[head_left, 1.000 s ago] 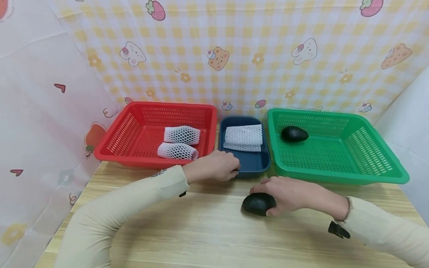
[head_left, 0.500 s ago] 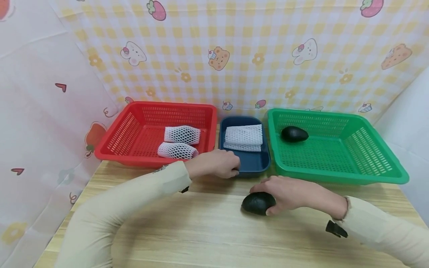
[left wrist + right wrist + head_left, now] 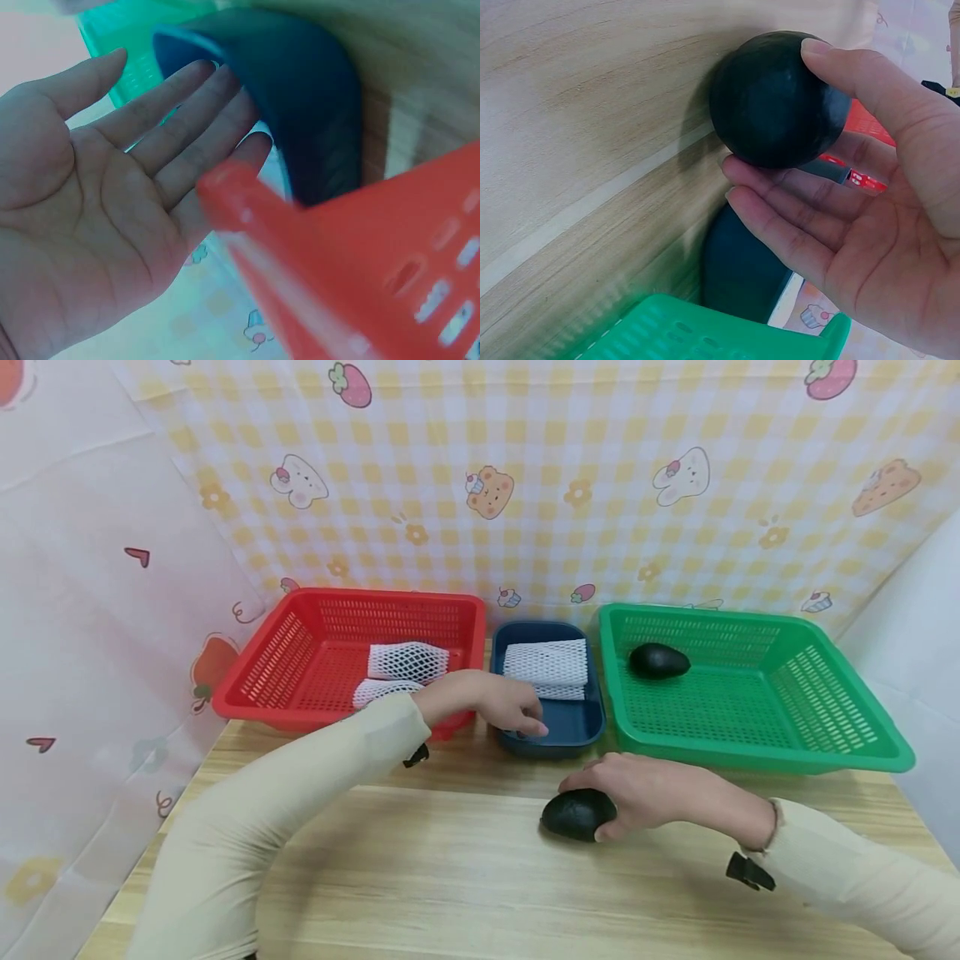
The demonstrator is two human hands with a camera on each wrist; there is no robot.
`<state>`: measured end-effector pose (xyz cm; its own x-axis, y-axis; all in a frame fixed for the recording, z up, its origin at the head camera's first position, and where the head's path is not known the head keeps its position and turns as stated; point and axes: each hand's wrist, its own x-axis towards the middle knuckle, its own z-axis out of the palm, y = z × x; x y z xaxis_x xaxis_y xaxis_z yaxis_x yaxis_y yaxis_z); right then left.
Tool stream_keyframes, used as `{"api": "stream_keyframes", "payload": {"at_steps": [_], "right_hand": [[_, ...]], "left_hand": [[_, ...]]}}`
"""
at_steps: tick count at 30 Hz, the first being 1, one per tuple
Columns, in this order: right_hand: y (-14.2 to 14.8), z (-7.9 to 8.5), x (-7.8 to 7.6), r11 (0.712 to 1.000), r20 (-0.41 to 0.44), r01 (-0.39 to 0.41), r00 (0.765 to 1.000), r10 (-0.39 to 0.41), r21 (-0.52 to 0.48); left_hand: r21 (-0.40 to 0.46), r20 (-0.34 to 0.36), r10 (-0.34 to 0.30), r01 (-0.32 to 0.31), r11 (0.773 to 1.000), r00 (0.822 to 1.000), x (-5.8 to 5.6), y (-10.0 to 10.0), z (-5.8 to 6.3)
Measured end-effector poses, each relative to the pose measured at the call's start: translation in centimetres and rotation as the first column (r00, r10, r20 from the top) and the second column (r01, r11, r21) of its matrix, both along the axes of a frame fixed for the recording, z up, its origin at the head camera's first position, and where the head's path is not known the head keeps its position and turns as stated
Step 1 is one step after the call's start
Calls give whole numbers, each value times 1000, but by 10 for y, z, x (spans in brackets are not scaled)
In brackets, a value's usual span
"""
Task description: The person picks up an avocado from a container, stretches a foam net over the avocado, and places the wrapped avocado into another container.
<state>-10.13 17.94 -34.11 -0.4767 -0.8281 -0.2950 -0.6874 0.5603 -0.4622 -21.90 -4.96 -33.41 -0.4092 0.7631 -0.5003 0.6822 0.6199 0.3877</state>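
My right hand (image 3: 637, 793) holds a dark avocado (image 3: 577, 815) on the wooden table, thumb on one side and fingers on the other. In the right wrist view the avocado (image 3: 776, 101) shows one rounded end. My left hand (image 3: 510, 702) hovers over the front left of a navy blue tray (image 3: 566, 727); its fingers are loosely extended, and its palm faces the camera in the left wrist view with nothing in it. Folded white foam net sleeves (image 3: 546, 662) lie in the tray's back part.
Left stands a red basket (image 3: 300, 668) with two net sleeves (image 3: 408, 662), one partly behind my left arm. At right, a green basket (image 3: 750, 710) holds another avocado (image 3: 658, 661). A patterned cloth (image 3: 570, 543) hangs behind. The wooden table (image 3: 450, 877) extends in front.
My left hand has lifted from the tray's front left corner and shifted slightly back over it, its fingers straightening. My right hand and the avocado have stayed nearly still.
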Motion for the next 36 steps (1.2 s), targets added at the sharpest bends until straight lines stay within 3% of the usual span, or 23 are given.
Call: {"api": "stream_keyframes", "payload": {"at_steps": [1,5,9,13,16,22,29,32,36], "right_hand": [[0,0,0,1000,3,1,1000,-1,-2],[0,0,0,1000,9,6,1000,-6,-3],[0,0,-1,1000,9,7,1000,-7,-3],[0,-1,-1,1000,8,8,1000,-8,3],[0,-1,-1,1000,10,13,1000,-13,10],[0,-1,-3,1000,18,11,1000,-11,7],[0,0,-4,1000,24,6,1000,-6,0],[1,0,-4,1000,23,4,1000,-4,-2],[1,-1,-5,1000,23,4,1000,-4,-3]], "left_hand": [[9,18,4,-4,1000,1000,-4,0,-1],[-16,14,58,-58,998,998,18,0,38],[4,-42,73,-73,997,996,24,0,52],[46,-115,83,-78,996,990,18,2,55],[76,-172,127,-116,990,977,12,5,55],[129,-282,221,-191,973,934,1,9,46],[192,-388,284,-224,955,877,-5,18,42],[204,-390,296,-232,951,872,-6,26,44],[198,-366,298,-239,951,882,-9,36,43]]}}
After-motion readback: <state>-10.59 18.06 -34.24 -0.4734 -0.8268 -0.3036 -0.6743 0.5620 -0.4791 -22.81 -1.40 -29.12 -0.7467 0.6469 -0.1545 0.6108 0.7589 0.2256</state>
